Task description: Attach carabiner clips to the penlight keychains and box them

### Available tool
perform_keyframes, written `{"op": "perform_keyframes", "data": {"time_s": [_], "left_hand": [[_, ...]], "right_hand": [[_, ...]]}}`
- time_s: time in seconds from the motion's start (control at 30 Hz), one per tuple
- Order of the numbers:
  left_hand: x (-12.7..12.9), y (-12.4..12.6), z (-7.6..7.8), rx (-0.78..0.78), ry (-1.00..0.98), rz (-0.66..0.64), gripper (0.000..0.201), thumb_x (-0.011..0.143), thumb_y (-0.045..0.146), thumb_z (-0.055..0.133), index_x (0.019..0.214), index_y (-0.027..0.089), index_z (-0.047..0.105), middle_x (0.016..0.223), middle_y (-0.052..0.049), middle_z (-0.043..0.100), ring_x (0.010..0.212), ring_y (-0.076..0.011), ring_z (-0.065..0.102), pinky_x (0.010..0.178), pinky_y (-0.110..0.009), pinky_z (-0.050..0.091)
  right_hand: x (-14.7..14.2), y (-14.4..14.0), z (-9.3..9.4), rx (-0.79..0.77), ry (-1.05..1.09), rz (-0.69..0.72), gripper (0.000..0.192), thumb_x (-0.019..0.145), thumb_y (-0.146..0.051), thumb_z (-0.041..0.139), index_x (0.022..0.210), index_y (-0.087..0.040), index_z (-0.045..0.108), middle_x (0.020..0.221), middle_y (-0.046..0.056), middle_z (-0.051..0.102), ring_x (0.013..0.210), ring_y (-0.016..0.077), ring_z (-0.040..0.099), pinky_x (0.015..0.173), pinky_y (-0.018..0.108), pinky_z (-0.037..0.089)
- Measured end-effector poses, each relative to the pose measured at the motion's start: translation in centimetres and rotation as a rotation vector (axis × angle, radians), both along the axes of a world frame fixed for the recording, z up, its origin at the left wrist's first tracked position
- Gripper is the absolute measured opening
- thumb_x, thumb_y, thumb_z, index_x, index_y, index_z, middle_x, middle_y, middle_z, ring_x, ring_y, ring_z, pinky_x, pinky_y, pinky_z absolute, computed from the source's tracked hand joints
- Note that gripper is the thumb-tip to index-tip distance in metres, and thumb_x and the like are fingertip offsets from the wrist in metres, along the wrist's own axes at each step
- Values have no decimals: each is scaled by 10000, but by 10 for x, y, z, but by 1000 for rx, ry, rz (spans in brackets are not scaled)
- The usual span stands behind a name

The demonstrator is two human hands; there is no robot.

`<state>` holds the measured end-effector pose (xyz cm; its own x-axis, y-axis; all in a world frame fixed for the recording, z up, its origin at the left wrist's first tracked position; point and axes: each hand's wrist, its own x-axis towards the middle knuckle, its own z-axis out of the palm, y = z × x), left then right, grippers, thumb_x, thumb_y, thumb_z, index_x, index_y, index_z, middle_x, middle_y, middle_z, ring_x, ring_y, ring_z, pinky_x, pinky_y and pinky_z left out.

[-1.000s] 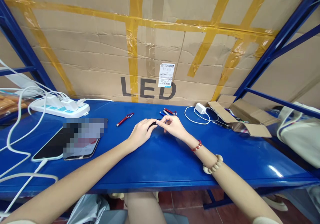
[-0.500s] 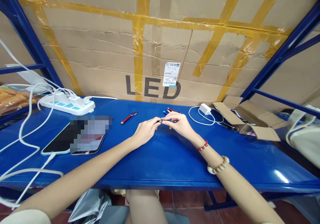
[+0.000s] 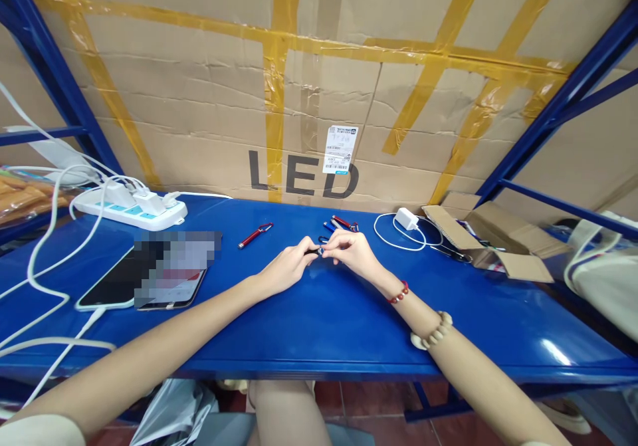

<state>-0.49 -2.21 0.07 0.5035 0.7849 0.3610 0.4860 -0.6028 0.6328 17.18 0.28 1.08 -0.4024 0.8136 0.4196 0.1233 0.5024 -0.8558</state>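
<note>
My left hand [image 3: 285, 268] is closed around a small black tube-shaped piece [image 3: 314, 252] with a shiny end. The fingers of my right hand [image 3: 351, 250] pinch at that shiny end, close to the left fingertips. Most of the piece is hidden by the fingers, so its kind cannot be made out. Left of my hands a slim red metal tube with a red carabiner clip [image 3: 255, 235] lies on the blue table [image 3: 309, 326]. Behind my right hand lie similar tubes, a red one [image 3: 343, 222] and a blue one [image 3: 329, 226], partly covered.
Two phones [image 3: 107, 280] lie at the left, one with a white cable plugged in. Behind them is a white power strip [image 3: 149, 215] with several cables. At the right are a white charger [image 3: 407, 219] with its cord and an open cardboard box [image 3: 528, 265]. A large carton [image 3: 199, 120] stands behind the table.
Both hands have come slightly nearer to me, still together on the small piece. More of its shiny end and of the tubes behind my right hand shows. The view has shifted a little.
</note>
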Motion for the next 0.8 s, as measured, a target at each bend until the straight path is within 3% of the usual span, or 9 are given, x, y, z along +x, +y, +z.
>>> {"op": "perform_keyframes", "data": {"time_s": [0.23, 0.53, 0.8], "left_hand": [[0, 1, 0, 60, 29, 0, 69, 848, 226, 330, 814, 202, 385, 919, -21, 578, 799, -171, 560, 649, -245, 394], [0, 4, -5, 135, 16, 30, 83, 850, 238, 348, 829, 201, 419, 928, -20, 581, 850, -173, 562, 684, -246, 409], [1, 3, -5, 181, -13, 68, 82, 850, 235, 376, 861, 197, 447, 893, -1, 582, 808, -146, 565, 661, -219, 407]], "right_hand": [[1, 0, -1, 48, -62, 25, 202, 596, -331, 684, 603, -141, 620, 673, 4, 510, 437, 67, 490, 410, 224, 449], [-1, -4, 0, 109, -187, -71, 271, 658, -390, 620, 590, -140, 539, 639, -1, 509, 436, 75, 503, 433, 220, 419], [-6, -8, 5, -45, -157, -105, 314, 659, -433, 596, 576, -151, 487, 460, -17, 509, 390, 90, 478, 395, 204, 378]]}}
